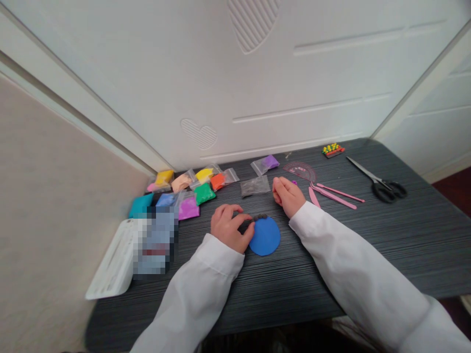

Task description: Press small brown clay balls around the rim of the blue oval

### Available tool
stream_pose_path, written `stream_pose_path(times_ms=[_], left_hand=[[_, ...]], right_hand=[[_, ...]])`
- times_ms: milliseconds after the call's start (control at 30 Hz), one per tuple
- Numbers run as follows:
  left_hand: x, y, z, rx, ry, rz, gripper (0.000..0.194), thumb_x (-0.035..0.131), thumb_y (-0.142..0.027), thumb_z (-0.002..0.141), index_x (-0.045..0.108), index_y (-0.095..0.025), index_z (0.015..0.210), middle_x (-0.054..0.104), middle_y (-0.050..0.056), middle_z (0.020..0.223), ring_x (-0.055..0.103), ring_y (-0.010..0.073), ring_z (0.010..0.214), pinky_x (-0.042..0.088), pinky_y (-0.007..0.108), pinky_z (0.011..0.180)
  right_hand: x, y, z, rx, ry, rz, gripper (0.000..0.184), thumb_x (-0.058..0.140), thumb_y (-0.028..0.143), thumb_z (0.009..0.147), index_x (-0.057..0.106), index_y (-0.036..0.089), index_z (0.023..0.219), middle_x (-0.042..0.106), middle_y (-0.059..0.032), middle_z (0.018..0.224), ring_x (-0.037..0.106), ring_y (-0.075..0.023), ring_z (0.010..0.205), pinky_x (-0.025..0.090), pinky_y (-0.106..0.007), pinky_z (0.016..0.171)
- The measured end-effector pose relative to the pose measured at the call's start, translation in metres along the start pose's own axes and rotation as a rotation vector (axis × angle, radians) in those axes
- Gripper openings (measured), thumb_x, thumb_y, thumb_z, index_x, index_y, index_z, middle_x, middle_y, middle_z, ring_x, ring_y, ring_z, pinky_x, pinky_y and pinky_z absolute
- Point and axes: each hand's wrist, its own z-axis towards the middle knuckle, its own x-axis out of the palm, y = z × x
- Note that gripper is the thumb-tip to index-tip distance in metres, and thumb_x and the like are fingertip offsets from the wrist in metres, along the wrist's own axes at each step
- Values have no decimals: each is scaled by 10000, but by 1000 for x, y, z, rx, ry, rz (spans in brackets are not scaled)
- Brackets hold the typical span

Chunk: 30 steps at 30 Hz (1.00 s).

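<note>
A flat blue disc [265,237], which looks like modelling clay, lies on the dark table. Several small dark grey clay balls [262,216] sit in a row along its far edge. My left hand [231,228] is at the disc's left edge, thumb and forefinger closed around the row's left end on a small dark ball, partly hidden by the fingertips. Beyond the disc to the right, my right hand [288,195] is raised with its fingers curled together; what they hold, if anything, is hidden. A clear bag with grey traces [255,186] lies between the hands, farther back.
Bags of coloured clay, among them a green one [204,193], cluster at the back left beside a white tray [114,260]. Rightward lie a protractor [300,170], pink modelling tools [336,197], black-handled scissors [386,189] and a small yellow-and-red piece [333,150]. A white panel rises behind the table.
</note>
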Motion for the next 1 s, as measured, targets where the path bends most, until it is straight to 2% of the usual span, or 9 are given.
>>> stream_pose_path(times_ms=[267, 1000], left_hand=[[-7, -5, 1, 12, 57, -4, 105, 579, -277, 659, 668, -228, 687, 590, 45, 844, 469, 226, 897, 373, 387, 818], [-6, -9, 1, 48, 67, 40, 118, 544, -268, 686, 643, -204, 693, 593, 51, 838, 478, 227, 892, 376, 377, 779]], right_hand=[[0, 1, 0, 11, -4, 9, 393, 395, 568, 733, 403, 205, 581, 353, 79, 383, 300, -68, 359, 233, -209, 379], [0, 1, -1, 10, -5, 5, 396, 394, 573, 732, 403, 209, 578, 352, 73, 390, 303, -73, 368, 234, -209, 380]])
